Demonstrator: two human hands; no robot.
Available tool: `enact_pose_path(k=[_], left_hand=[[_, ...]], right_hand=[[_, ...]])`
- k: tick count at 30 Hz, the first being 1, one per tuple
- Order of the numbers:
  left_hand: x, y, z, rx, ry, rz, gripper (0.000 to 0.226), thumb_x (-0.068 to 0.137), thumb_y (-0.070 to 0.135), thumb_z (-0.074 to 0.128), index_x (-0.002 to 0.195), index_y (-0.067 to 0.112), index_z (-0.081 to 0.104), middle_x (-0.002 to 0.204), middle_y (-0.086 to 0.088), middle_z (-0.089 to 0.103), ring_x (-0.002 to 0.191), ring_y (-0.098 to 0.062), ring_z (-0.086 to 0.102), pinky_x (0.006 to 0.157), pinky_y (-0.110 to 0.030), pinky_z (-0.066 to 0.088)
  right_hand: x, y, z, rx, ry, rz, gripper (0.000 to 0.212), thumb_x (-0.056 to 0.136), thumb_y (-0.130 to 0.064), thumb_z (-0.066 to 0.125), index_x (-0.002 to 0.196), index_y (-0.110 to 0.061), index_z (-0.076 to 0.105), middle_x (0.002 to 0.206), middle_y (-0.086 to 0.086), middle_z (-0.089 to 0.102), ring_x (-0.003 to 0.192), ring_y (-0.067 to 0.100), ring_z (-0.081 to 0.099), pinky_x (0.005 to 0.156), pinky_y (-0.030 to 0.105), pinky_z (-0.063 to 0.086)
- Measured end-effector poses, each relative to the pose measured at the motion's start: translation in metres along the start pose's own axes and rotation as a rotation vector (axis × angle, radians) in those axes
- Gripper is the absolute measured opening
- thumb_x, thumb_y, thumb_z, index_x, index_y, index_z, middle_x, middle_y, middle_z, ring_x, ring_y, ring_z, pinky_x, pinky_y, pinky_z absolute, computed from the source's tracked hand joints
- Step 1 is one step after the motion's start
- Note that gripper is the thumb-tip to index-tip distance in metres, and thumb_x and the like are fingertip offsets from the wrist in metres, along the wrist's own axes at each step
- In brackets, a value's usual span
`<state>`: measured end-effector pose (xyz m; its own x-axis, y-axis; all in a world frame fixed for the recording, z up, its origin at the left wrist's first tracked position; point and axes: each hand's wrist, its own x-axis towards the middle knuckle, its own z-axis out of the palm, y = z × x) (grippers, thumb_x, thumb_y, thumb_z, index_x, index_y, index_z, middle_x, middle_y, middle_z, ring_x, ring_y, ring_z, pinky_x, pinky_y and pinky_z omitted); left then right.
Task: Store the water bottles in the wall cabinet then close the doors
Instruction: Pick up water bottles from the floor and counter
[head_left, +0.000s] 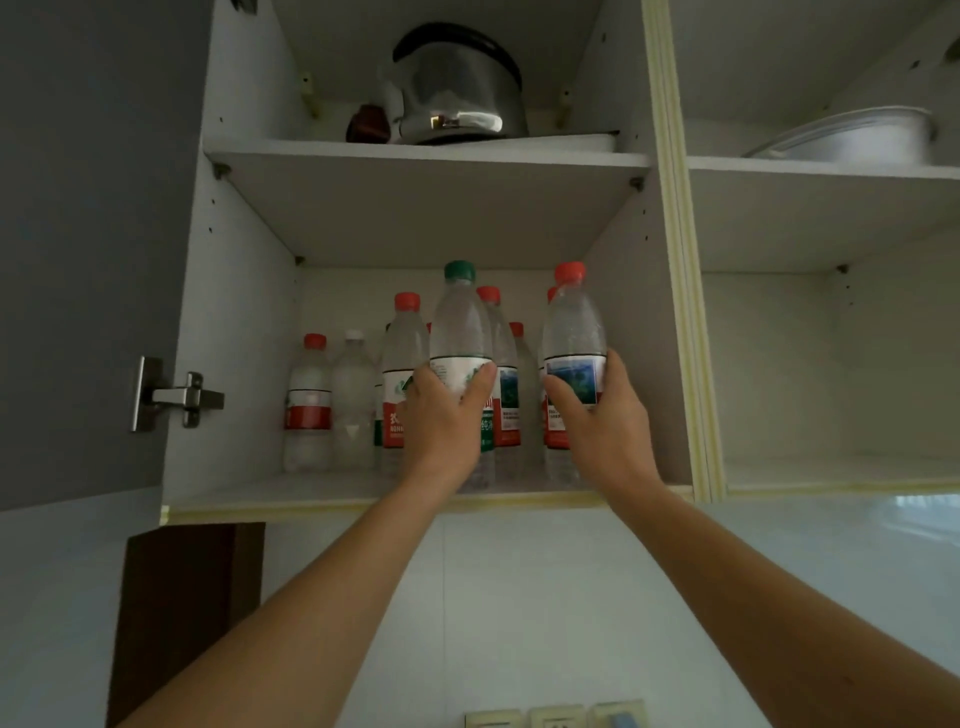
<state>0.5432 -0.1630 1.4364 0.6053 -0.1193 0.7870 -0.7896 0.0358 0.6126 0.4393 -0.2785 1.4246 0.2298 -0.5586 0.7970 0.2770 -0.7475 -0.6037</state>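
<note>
While each grips one: left hand (441, 415) on green-capped bottle (460, 322), right hand (597, 410) on red-capped bottle (573, 322)

The white lower shelf (249, 493) of the open wall cabinet carries upright clear plastic water bottles (309, 405). On the white upper shelf (426, 150) sits a shiny steel kettle (457, 93).

The green-capped bottle (461, 332) and the red-capped bottle (573, 332) are clear, smooth plastic with glossy paper-like labels. The cabinet shelf (426, 156) looks matt white laminate board. At 12 o'clock the kettle (457, 98) is shiny polished metal — mirror-like. At 9 o'clock the door hinge (176, 397) is brushed metal.
</note>
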Motion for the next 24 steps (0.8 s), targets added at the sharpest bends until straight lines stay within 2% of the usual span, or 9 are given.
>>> enact_pose_path(k=[1, 3, 6, 11, 15, 17, 19, 21, 24], left_hand=[[0.002, -0.002, 0.003, 0.024, -0.002, 0.001, 0.060, 0.094, 0.059, 0.055, 0.128, 0.011, 0.047, 0.121, -0.009, 0.060, 0.105, -0.025, 0.060, 0.076, -0.032, 0.052], [0.004, -0.005, 0.008, 0.050, -0.020, -0.007, 0.063, 0.094, 0.059, 0.054, 0.131, 0.009, 0.044, 0.126, -0.012, 0.057, 0.112, -0.030, 0.057, 0.092, -0.046, 0.052], [0.007, -0.006, 0.014, 0.059, -0.063, -0.028, 0.065, 0.095, 0.059, 0.053, 0.135, 0.009, 0.039, 0.130, -0.013, 0.053, 0.116, -0.033, 0.055, 0.098, -0.052, 0.050], [0.009, -0.004, 0.019, 0.056, -0.112, -0.068, 0.067, 0.097, 0.057, 0.051, 0.140, 0.008, 0.033, 0.135, -0.014, 0.050, 0.119, -0.034, 0.055, 0.099, -0.054, 0.050], [0.006, -0.002, 0.020, 0.117, -0.124, -0.080, 0.067, 0.099, 0.055, 0.048, 0.142, 0.008, 0.030, 0.138, -0.015, 0.049, 0.120, -0.034, 0.054, 0.099, -0.053, 0.050], [0.005, -0.001, 0.016, 0.203, -0.158, -0.083, 0.066, 0.100, 0.056, 0.045, 0.142, 0.008, 0.031, 0.134, -0.015, 0.054, 0.112, -0.032, 0.059, 0.087, -0.045, 0.054], [0.003, 0.002, 0.006, 0.341, -0.202, -0.069, 0.065, 0.100, 0.058, 0.043, 0.142, 0.008, 0.034, 0.128, -0.013, 0.060, 0.099, -0.027, 0.061, 0.068, -0.031, 0.048], [-0.004, 0.008, -0.006, 0.462, -0.209, -0.052, 0.064, 0.101, 0.057, 0.043, 0.142, 0.007, 0.039, 0.129, -0.013, 0.061, 0.103, -0.029, 0.062, 0.073, -0.031, 0.047], [-0.029, 0.025, -0.022, 0.539, -0.110, -0.004, 0.061, 0.102, 0.056, 0.041, 0.139, 0.008, 0.045, 0.128, -0.014, 0.060, 0.110, -0.032, 0.062, 0.087, -0.043, 0.053]], right_hand=[[0.000, 0.003, 0.003, -0.020, 0.006, -0.009, 0.053, 0.095, -0.040, 0.065, 0.140, -0.021, 0.043, 0.129, 0.002, 0.059, 0.120, 0.028, 0.057, 0.095, 0.050, 0.056], [-0.001, 0.007, 0.008, -0.078, 0.032, -0.021, 0.060, 0.097, -0.040, 0.062, 0.147, -0.018, 0.038, 0.135, 0.004, 0.055, 0.126, 0.029, 0.049, 0.102, 0.053, 0.049], [0.000, 0.009, 0.012, -0.165, 0.056, -0.029, 0.069, 0.099, -0.041, 0.058, 0.155, -0.017, 0.026, 0.145, 0.006, 0.045, 0.133, 0.029, 0.037, 0.110, 0.053, 0.041], [0.001, 0.009, 0.015, -0.314, -0.010, 0.016, 0.079, 0.101, -0.048, 0.049, 0.159, -0.018, 0.005, 0.151, 0.011, 0.032, 0.136, 0.037, 0.031, 0.111, 0.059, 0.034], [0.002, 0.009, 0.013, -0.333, -0.079, 0.061, 0.080, 0.102, -0.051, 0.045, 0.158, -0.021, -0.002, 0.150, 0.013, 0.029, 0.135, 0.038, 0.030, 0.109, 0.060, 0.034], [0.001, 0.008, 0.011, -0.314, -0.112, 0.079, 0.080, 0.102, -0.049, 0.045, 0.159, -0.022, -0.004, 0.149, 0.014, 0.028, 0.134, 0.037, 0.030, 0.109, 0.058, 0.035], [-0.003, 0.004, 0.005, -0.305, -0.157, 0.085, 0.080, 0.102, -0.048, 0.046, 0.159, -0.021, -0.005, 0.150, 0.014, 0.027, 0.136, 0.037, 0.028, 0.110, 0.057, 0.032], [-0.010, 0.001, -0.007, -0.319, -0.208, 0.084, 0.080, 0.102, -0.050, 0.045, 0.159, -0.020, -0.002, 0.153, 0.014, 0.023, 0.139, 0.037, 0.024, 0.113, 0.056, 0.028], [-0.032, -0.005, -0.035, -0.376, -0.263, 0.027, 0.072, 0.101, -0.055, 0.042, 0.157, -0.021, 0.013, 0.153, 0.010, 0.024, 0.139, 0.035, 0.026, 0.115, 0.055, 0.029]])
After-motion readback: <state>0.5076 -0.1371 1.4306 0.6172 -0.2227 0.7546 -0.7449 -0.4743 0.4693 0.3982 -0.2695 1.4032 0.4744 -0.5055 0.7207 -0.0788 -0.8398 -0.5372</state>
